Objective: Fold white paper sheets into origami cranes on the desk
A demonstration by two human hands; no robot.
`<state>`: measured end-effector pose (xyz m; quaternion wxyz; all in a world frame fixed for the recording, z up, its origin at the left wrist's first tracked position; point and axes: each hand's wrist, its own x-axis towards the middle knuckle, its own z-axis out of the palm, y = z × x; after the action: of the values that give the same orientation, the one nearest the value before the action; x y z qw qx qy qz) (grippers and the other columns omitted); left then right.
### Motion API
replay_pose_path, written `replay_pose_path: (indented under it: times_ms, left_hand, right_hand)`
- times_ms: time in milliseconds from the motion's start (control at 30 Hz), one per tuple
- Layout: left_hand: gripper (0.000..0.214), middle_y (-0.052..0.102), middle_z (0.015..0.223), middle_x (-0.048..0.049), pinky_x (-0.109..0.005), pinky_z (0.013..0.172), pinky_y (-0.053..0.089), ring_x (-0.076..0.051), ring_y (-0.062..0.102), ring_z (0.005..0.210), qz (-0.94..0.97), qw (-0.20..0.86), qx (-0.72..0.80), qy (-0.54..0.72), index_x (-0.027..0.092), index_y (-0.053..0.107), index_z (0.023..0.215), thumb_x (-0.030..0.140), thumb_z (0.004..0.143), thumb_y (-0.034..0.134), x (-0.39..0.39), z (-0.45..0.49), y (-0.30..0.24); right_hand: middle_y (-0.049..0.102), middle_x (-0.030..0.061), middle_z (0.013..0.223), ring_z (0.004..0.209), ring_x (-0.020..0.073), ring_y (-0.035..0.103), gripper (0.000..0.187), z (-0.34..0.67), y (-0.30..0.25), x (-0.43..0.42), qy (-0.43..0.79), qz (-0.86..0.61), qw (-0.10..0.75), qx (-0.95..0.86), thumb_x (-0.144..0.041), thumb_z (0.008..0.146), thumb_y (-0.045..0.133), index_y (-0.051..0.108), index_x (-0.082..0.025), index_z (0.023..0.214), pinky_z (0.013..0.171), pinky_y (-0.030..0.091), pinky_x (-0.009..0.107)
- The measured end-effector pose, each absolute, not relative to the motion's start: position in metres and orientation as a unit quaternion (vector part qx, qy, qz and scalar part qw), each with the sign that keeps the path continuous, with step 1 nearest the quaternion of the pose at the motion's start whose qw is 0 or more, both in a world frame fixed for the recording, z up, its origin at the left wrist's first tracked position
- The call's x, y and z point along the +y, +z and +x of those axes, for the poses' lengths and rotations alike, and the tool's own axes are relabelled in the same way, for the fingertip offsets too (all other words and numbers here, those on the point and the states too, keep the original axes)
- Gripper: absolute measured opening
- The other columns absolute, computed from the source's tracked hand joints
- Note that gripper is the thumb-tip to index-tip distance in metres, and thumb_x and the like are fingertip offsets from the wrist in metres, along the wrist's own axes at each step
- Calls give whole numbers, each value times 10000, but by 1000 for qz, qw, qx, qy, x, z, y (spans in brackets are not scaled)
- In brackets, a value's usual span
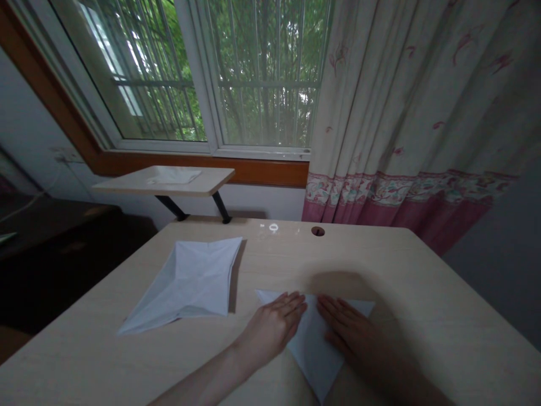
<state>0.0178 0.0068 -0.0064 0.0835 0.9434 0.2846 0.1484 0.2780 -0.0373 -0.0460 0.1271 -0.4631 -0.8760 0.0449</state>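
Observation:
A white sheet of paper [318, 361], folded into a triangle, lies on the desk with one corner pointing toward me. My left hand [276, 318] rests on its upper left part, fingers stretched out flat. On the upper right part lies my right hand [349, 324], its fingers also extended and pressed down on the paper. The fingertips of both hands point toward each other near the long far edge, with a narrow gap between them. Farther left on the desk sits a second folded white paper [203, 276], its edges raised and one corner drawn out long.
The light wood desk [270, 254] has a round cable hole [318, 231] near its back edge. A small raised shelf [198, 187] at the back left carries another white paper [175, 175]. Behind stand a barred window [262, 73] and a patterned curtain [406, 113].

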Motion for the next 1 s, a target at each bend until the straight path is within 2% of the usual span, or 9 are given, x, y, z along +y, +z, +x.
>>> replay_pose_path:
  times_ms: [200, 400, 500, 667, 767, 1000]
  left_hand:
    - [390, 516, 1447, -70, -405, 1154, 378, -190, 473, 1349, 932, 113, 311, 150, 183, 489, 1401, 184, 1016, 429, 7, 21, -7]
    - [509, 414, 1516, -88, -487, 1169, 321, -240, 379, 1409, 934, 113, 315, 125, 204, 376, 1479, 326, 1000, 493, 7, 16, -8]
    - [524, 372, 1544, -70, -538, 1173, 281, -265, 309, 1442, 934, 107, 325, 107, 229, 365, 1484, 344, 992, 504, 7, 15, -8]
    - [519, 307, 1574, -90, -681, 1132, 196, -329, 246, 1459, 929, 86, 348, 90, 282, 367, 1481, 371, 989, 507, 7, 16, -9]
    - [517, 284, 1584, -96, -742, 1087, 187, -381, 212, 1459, 924, 72, 364, 90, 311, 386, 1470, 386, 978, 526, 6, 16, -9]
    - [546, 271, 1590, -110, -800, 1035, 155, -432, 173, 1458, 915, 63, 384, 104, 342, 386, 1469, 406, 954, 559, 5, 17, -10]
  right_hand:
    - [345, 55, 1533, 1389, 243, 393, 525, 280, -53, -32, 46, -496, 117, -859, -311, 1012, 445, 288, -236, 1507, 1136, 379, 451]
    - [282, 21, 1565, 1443, 243, 277, 533, 278, -40, -33, 82, -523, 100, -842, -381, 1025, 394, 228, -269, 1519, 1176, 290, 485]
    - [261, 16, 1572, 1456, 241, 236, 532, 276, -33, -34, 98, -534, 89, -835, -392, 1026, 375, 223, -268, 1520, 1190, 240, 503]
    - [216, 56, 1585, 1471, 247, 178, 578, 274, -28, -33, 103, -566, 59, -816, -406, 1010, 381, 238, -181, 1523, 1197, 210, 496]
    - [217, 54, 1589, 1475, 254, 167, 595, 276, -31, -32, 99, -565, 58, -817, -445, 1007, 377, 229, -203, 1530, 1198, 185, 518]
    - [224, 78, 1595, 1477, 285, 155, 693, 282, -46, -29, 56, -578, 86, -810, -544, 978, 408, 173, -230, 1548, 1185, 153, 575]
